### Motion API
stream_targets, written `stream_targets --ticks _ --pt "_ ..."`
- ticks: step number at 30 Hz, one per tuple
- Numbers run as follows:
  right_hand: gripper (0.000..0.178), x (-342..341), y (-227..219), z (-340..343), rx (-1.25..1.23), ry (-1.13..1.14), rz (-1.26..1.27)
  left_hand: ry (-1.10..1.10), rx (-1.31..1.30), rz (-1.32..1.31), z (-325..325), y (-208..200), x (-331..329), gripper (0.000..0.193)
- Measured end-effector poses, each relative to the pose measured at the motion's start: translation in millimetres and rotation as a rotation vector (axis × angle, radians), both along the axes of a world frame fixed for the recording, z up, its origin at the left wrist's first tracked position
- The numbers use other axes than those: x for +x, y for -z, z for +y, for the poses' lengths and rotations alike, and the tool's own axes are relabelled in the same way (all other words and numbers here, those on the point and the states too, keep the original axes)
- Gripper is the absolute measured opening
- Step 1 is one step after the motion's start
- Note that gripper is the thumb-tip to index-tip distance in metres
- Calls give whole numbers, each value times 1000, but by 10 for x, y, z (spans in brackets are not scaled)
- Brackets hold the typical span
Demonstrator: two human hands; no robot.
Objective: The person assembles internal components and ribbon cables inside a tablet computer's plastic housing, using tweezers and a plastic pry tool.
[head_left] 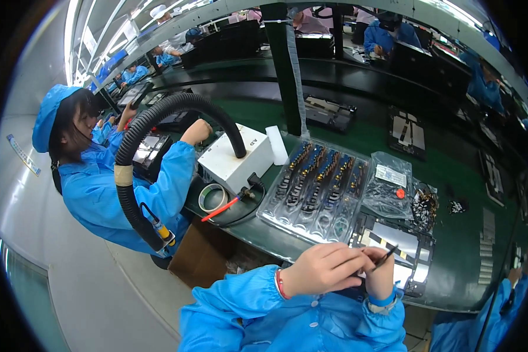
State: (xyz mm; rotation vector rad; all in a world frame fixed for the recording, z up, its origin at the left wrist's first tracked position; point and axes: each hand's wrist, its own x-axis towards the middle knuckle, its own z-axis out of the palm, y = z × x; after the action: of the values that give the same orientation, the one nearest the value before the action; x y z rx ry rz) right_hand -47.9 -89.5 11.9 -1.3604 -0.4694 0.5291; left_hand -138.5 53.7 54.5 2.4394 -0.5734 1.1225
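My left hand (pixel 325 270) and my right hand (pixel 382 276) meet over the near edge of the workbench, fingers drawn together. A thin black pointed tool (pixel 389 253), perhaps tweezers, sticks up out of my right hand. My left fingers are pinched close to the right ones; whatever they hold is hidden. Beneath and just beyond my hands lies an opened flat device housing (pixel 419 249) with a black frame and silvery panels. Left of it, a clear plastic tray (pixel 264 210) holds rows of small black parts with blue and gold bits.
A clear bag (pixel 381 196) and a heap of small parts (pixel 423 208) lie behind the housing. To the left are a white box (pixel 226 161) with a black hose (pixel 129 152) and a tape roll (pixel 213 198). A co-worker (pixel 108 170) in blue works there. More housings (pixel 406 132) lie farther back.
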Motion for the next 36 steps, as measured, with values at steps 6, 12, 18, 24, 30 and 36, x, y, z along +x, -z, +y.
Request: stream_targets --ticks 6,12,18,24,30,36 --pt "13 -131 -123 -92 -111 43 -343 -62 -147 201 24 -7 80 24" --pt "14 -235 -239 -90 -215 26 -598 -41 -143 261 47 -88 -29 22" --pt "13 -279 -271 -91 -237 8 -664 -54 -132 264 57 -55 -103 17" --pt "16 -311 -301 -131 -231 -27 -704 -73 -56 261 74 -93 -177 22" --pt "21 -336 -303 -172 -269 -69 -709 -43 13 257 83 -95 -195 23" --pt "40 -256 -171 -238 -225 -76 -747 -97 56 254 -4 -125 -71 23"
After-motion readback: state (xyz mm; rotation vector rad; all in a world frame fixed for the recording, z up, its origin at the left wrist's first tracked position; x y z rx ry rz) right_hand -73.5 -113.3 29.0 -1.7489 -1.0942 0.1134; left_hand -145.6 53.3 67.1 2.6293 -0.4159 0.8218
